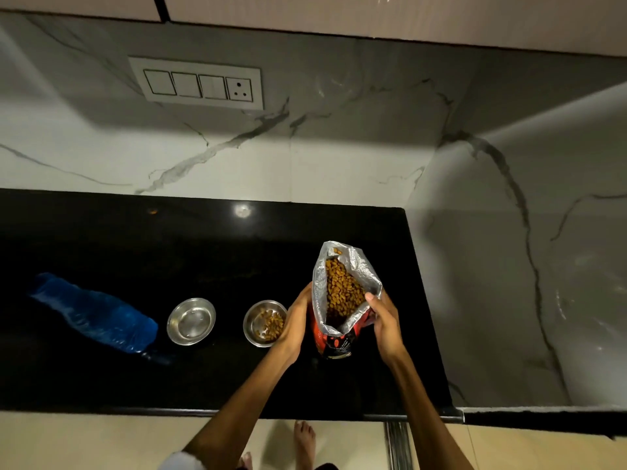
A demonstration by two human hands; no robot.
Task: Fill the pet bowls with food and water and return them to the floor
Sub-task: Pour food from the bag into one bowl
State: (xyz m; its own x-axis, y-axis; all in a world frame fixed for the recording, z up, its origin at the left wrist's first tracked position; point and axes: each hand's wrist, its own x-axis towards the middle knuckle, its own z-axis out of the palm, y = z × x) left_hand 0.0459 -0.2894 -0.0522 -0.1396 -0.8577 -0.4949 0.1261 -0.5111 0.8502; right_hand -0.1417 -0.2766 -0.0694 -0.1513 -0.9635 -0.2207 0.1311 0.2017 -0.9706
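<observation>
While both hands grip it, the open bag of pet food (342,300) stands upright on the black counter (203,252), close to the counter's right edge and about midway between its back and front edges. The left hand (296,320) is wrapped around the bag's left side with the fingers curled against the foil, and the right hand (385,322) is closed on the bag's right side, its thumb pressed on the folded-out silver rim. Brown kibble (341,293) fills the mouth of the bag; the lower outside of the bag is red and black.

Just left of the bag, partly hidden behind the left hand, a steel bowl (263,322) holds a small heap of kibble that does not cover its bottom. A second steel bowl (191,321) sits beside it farther left, apart from it; whether it holds water I cannot tell. A blue plastic bottle (95,312) lies on its side toward the counter's left edge, near the second bowl but not touching it. Behind the counter rises a marble wall with a switch panel (196,83).
</observation>
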